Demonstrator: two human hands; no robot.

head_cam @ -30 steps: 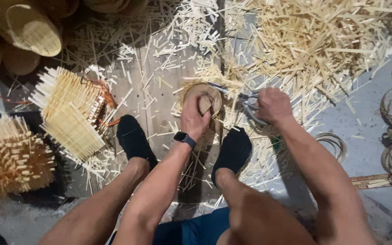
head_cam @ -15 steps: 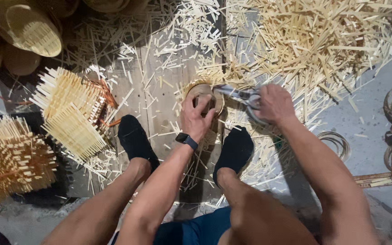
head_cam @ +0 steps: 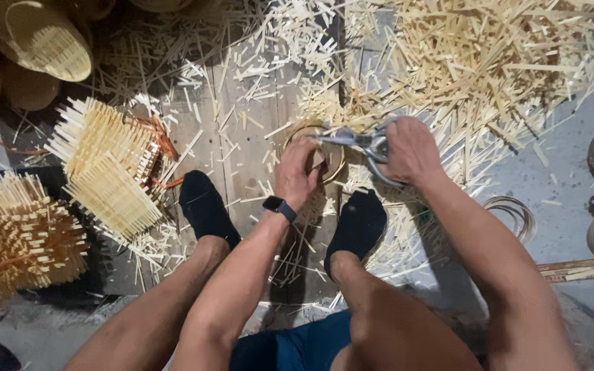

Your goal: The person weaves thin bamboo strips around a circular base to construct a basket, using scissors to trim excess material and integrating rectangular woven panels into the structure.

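Two hands busy: left hand (head_cam: 298,175) fingers curled round small round woven basket (head_cam: 316,150), held low btwn the feet on wood boards (head_cam: 242,148). Right hand (head_cam: 412,150) clamped on metal shears (head_cam: 362,143), blades at basket rim. Black watch (head_cam: 280,206) on left wrist. Cut bamboo slivers (head_cam: 489,62) heaped beyond; untrimmed woven pieces (head_cam: 108,172) w/ spiky ends off to left.

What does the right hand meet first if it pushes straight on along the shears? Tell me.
Judging by this view, the right hand drives the shears leftward into the small round woven piece held by the left hand.
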